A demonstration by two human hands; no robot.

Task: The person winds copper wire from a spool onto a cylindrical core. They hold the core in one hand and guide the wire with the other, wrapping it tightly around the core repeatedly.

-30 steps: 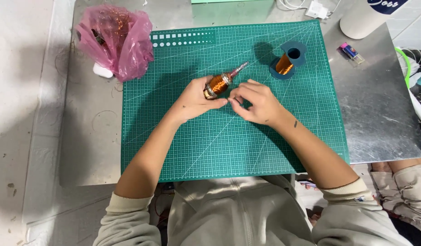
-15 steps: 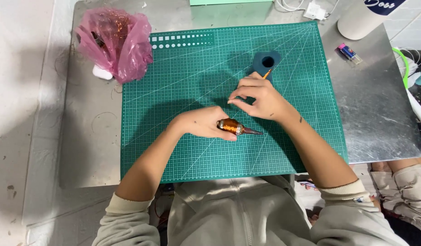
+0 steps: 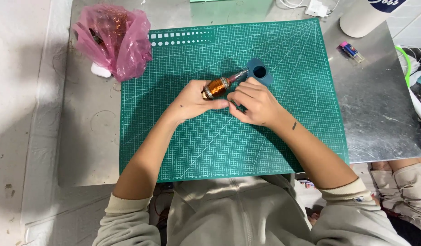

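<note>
While clasped: left hand [image 3: 192, 101], copper-wound rotor [image 3: 216, 87].

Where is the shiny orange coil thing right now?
The copper-wound coil is near the middle of the green cutting mat, held in the left hand, just left of a blue holder.

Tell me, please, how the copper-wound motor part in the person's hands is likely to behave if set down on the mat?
The copper-wound rotor looks cylindrical with a thin shaft, so it would probably roll. Its dense winding and metal ends suggest it is heavy for its size. The fine wire looks easy to scratch. The left hand grips it over the green cutting mat.
</note>
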